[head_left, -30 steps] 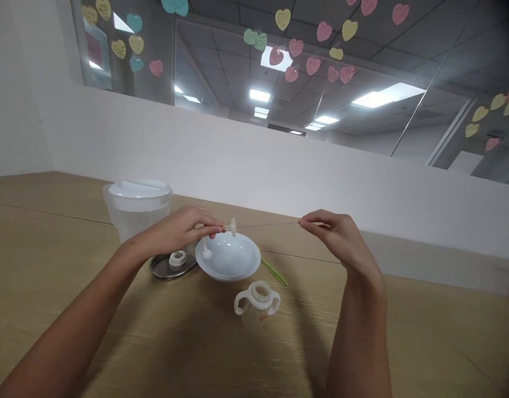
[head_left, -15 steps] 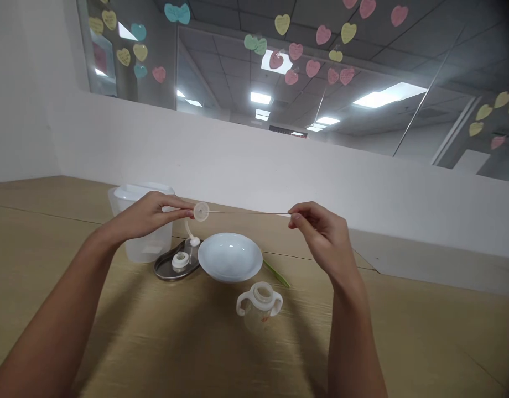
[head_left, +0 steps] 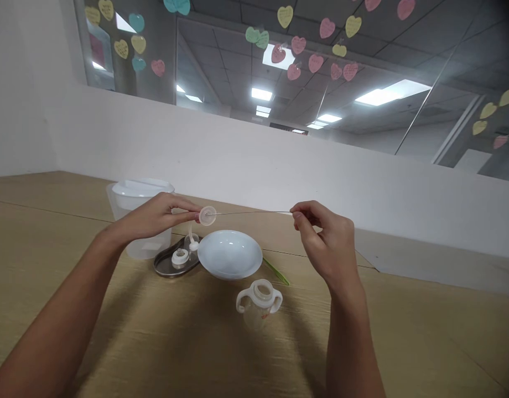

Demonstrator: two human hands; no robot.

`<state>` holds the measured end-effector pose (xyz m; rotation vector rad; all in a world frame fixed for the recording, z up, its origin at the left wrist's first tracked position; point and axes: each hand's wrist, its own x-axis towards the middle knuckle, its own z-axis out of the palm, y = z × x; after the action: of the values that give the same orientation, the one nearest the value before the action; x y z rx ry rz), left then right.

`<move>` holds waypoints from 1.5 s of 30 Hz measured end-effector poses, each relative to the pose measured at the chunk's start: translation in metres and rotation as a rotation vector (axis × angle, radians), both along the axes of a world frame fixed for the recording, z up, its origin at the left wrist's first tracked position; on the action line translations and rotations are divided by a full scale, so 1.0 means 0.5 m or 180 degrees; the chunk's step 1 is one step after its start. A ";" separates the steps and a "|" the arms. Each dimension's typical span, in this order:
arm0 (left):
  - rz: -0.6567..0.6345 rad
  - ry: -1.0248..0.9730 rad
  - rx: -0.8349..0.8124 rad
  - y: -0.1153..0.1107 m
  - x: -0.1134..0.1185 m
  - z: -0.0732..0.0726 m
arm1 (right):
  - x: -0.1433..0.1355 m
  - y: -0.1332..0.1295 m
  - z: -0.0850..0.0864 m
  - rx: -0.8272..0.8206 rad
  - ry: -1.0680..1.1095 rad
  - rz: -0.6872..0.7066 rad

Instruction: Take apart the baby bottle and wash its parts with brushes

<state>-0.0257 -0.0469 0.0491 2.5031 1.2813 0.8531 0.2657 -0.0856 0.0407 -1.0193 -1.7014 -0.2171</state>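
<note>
Above the white bowl point(head_left: 229, 251), my left hand point(head_left: 165, 217) pinches a round translucent bottle nipple point(head_left: 207, 215) between thumb and fingers, its disc-shaped base facing right. A thin wire point(head_left: 254, 213) runs level from the middle of that disc across to my right hand point(head_left: 325, 235). There, thumb and forefinger are closed on the wire's other end; what tip it has inside the nipple is hidden. Below the hands, a clear baby bottle point(head_left: 256, 315) with a white two-handled collar stands upright, its mouth uncovered.
Left of the bowl, a metal kidney tray point(head_left: 165, 268) holds a white bottle ring point(head_left: 180, 257) and a clear cap with a tube and white weighted end point(head_left: 193, 245). A lidded plastic pitcher point(head_left: 144, 251) stands behind. A green strip-like handle point(head_left: 276, 271) lies right of the bowl.
Both hands have shifted slightly right with the nipple and the wire. The nipple's disc has tilted a little. The bowl, bottle and tray stay in place.
</note>
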 end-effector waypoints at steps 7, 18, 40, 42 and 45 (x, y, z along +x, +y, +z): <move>0.0082 -0.0022 0.0065 0.010 0.003 -0.005 | 0.007 -0.002 0.003 0.0091 -0.0019 -0.0143; 0.0076 -0.0007 0.0298 0.005 0.008 -0.008 | -0.016 -0.003 -0.004 -0.0116 -0.0193 0.0003; 0.0022 0.0012 0.0358 -0.034 0.030 0.002 | -0.021 0.083 -0.035 -0.1232 0.0803 0.1236; 0.0021 0.0007 0.0312 -0.038 0.026 0.004 | -0.026 0.085 -0.037 -0.1271 0.0826 0.1282; -0.0034 0.0007 0.0291 -0.042 0.028 0.007 | -0.031 0.087 -0.038 -0.1326 0.0867 0.1323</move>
<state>-0.0117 -0.0679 0.0525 2.5788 1.2556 0.9267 0.2503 -0.0422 0.0218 -0.9119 -1.6942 0.5420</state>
